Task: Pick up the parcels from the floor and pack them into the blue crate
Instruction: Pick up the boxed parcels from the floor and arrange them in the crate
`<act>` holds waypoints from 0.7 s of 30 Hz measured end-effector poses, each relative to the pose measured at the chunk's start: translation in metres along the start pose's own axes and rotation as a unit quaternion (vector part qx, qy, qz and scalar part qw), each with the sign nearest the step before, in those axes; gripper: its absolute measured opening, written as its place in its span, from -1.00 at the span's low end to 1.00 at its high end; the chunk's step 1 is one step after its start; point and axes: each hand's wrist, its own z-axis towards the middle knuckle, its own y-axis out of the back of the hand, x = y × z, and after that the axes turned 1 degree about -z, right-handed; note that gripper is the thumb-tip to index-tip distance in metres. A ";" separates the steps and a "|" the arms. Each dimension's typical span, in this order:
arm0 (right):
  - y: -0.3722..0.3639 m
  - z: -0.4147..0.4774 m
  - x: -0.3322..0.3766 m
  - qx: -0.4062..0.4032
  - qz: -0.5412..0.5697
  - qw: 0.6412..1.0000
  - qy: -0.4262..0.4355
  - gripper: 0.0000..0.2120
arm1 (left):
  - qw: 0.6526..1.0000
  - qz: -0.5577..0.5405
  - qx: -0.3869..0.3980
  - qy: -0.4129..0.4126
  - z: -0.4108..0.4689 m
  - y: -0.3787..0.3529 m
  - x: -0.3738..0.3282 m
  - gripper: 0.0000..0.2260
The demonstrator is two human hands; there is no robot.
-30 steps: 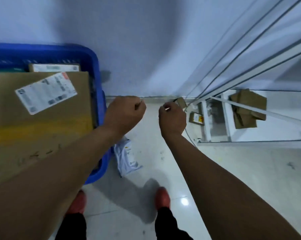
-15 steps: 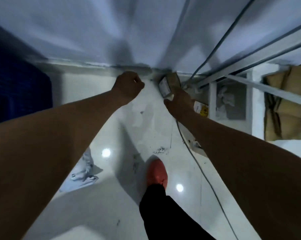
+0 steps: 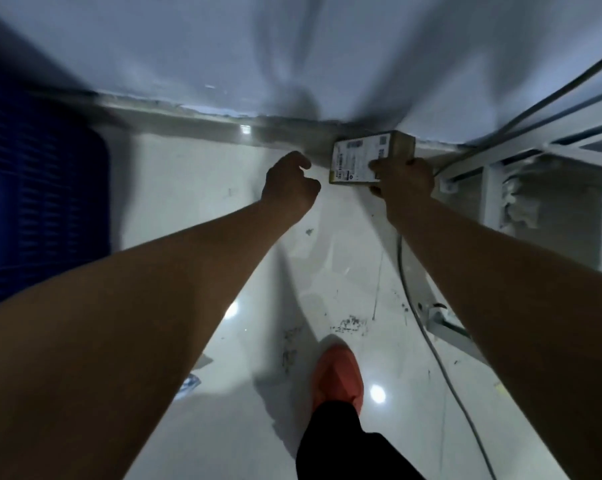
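grips a small brown parcel (image 3: 372, 157) with the right hand (image 3: 403, 178), fingers (image 3: 379, 164) curled round its near right corner and pressing on the white label. holds it at the far edge of the floor (image 3: 344, 271), close to the foot of the wall (image 3: 292, 46); cannot tell whether lifted or touching the floor. left hand (image 3: 289, 183) stretched out just beside the left side of the parcel, not touching it, fingers loosely curled with a gap to the thumb, holding nothing. at the left edge of the floor, well apart from the parcel, the blue crate (image 3: 43, 209), blurred, only its side wall in view. at the right edge, a white metal frame (image 3: 490, 199) and a grey cable (image 3: 431, 344) along the floor beside the right arm. near the bottom, one orange shoe (image 3: 337, 375) below a black trouser leg (image 3: 344, 452). beside the left forearm, a corner of something white and blue (image 3: 188, 382) on the floor, too much hidden to name.
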 end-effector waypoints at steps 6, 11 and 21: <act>0.049 -0.148 0.070 0.103 0.176 0.976 -0.074 -0.84 | 0.870 -0.421 -0.003 0.258 -0.108 0.115 -0.078 -0.37; 0.082 -0.334 0.190 0.131 0.252 0.959 -0.022 -0.65 | 0.912 -0.355 0.163 0.123 -0.232 0.281 -0.165 -0.53; -0.012 -0.638 0.373 0.198 0.314 0.925 0.083 -0.43 | 0.955 -0.219 0.194 -0.042 -0.381 0.636 -0.188 -0.74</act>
